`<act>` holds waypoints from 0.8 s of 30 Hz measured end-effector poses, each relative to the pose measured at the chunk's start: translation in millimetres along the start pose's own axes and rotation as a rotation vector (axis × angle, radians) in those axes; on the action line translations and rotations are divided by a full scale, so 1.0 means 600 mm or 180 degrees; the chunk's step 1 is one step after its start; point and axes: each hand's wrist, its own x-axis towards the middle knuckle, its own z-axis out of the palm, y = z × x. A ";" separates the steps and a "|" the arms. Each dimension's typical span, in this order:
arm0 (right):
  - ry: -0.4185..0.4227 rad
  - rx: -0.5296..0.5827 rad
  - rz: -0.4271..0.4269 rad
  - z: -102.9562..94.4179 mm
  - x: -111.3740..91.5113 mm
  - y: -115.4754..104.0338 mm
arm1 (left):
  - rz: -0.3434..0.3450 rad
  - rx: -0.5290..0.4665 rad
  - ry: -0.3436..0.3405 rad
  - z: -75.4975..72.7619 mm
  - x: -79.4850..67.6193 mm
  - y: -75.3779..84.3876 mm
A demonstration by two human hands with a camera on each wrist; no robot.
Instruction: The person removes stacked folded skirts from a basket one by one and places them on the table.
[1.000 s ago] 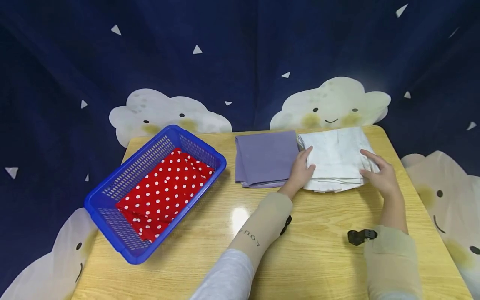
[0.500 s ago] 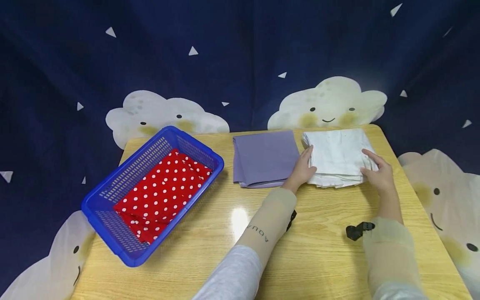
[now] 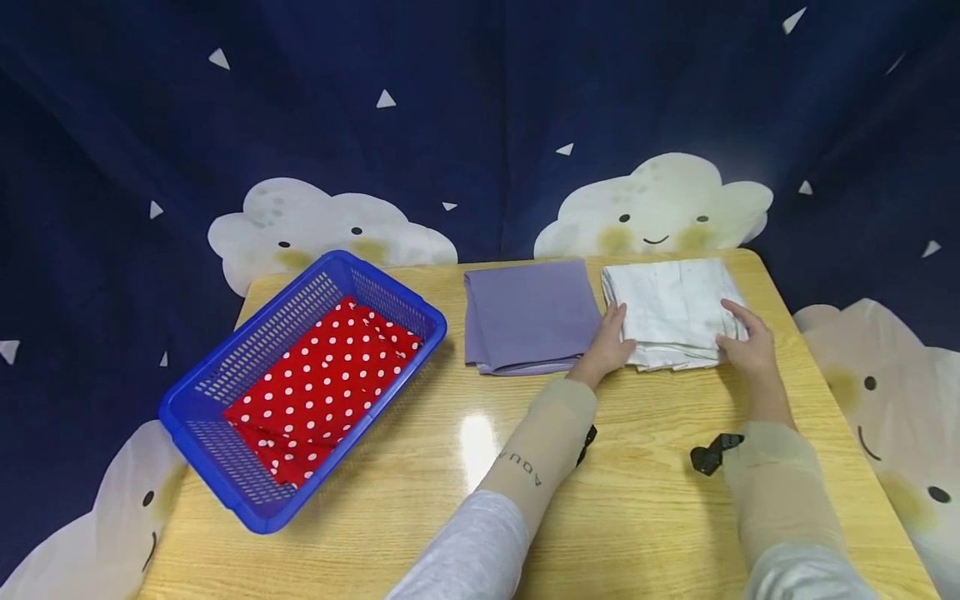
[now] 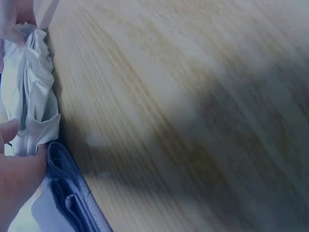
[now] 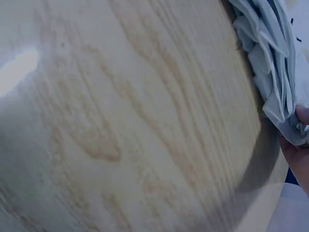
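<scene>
A white folded cloth (image 3: 667, 300) in layers lies flat at the back right of the table. My left hand (image 3: 606, 346) holds its left side, thumb at the near corner. On the opposite side my right hand (image 3: 752, 346) grips the edge; in the right wrist view the thumb is above the ruffled layers and the fingers beneath. Just left of the white one lies a purple folded cloth (image 3: 528, 312), a narrow gap between them. In the left wrist view, the left hand (image 4: 19, 179) reaches in beside the purple cloth's folded end (image 4: 72, 203).
A blue plastic basket (image 3: 262, 523) stands slanted on the left of the wooden table (image 3: 645, 500). Inside it lies a red cloth with white dots (image 3: 322, 383). Behind the table hangs a dark blue curtain (image 3: 480, 100) with cloud faces.
The white cloth, held in both hands, has shifted slightly back and away from the purple cloth, and its layers look flatter. The basket and the purple cloth stay in place.
</scene>
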 end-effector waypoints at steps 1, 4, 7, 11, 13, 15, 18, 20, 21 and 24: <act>-0.0053 -0.0060 -0.0023 0.000 -0.001 0.002 | -0.0019 -0.0002 0.0021 0.002 -0.001 -0.001; -0.0245 -0.0177 -0.0162 0.000 -0.001 0.011 | -0.0069 -0.0026 0.0049 0.007 -0.002 -0.005; -0.0394 -0.0290 -0.0355 -0.002 0.000 0.018 | -0.0074 0.0020 0.0065 0.011 -0.001 -0.011; -0.0524 -0.0453 -0.0432 -0.007 0.003 0.026 | -0.0071 0.0041 0.0087 0.012 0.000 -0.016; -0.0577 -0.0534 -0.0385 -0.009 0.005 0.030 | -0.0088 0.0008 0.0089 0.011 -0.002 -0.015; -0.0616 -0.0639 -0.0308 -0.011 0.005 0.032 | -0.0100 -0.0036 0.0090 0.009 -0.005 -0.014; -0.0619 -0.0687 -0.0196 -0.012 0.001 0.031 | -0.0132 -0.0140 0.0078 0.006 -0.009 -0.013; -0.0597 -0.0646 -0.0141 -0.013 -0.004 0.028 | -0.0161 -0.0216 0.0068 0.004 -0.011 -0.014; -0.0564 -0.0645 -0.0133 -0.013 -0.006 0.027 | -0.0163 -0.0246 0.0065 0.004 -0.012 -0.014; -0.0416 -0.0752 -0.0125 -0.013 -0.013 0.020 | -0.0114 -0.0238 0.0099 0.003 -0.015 -0.014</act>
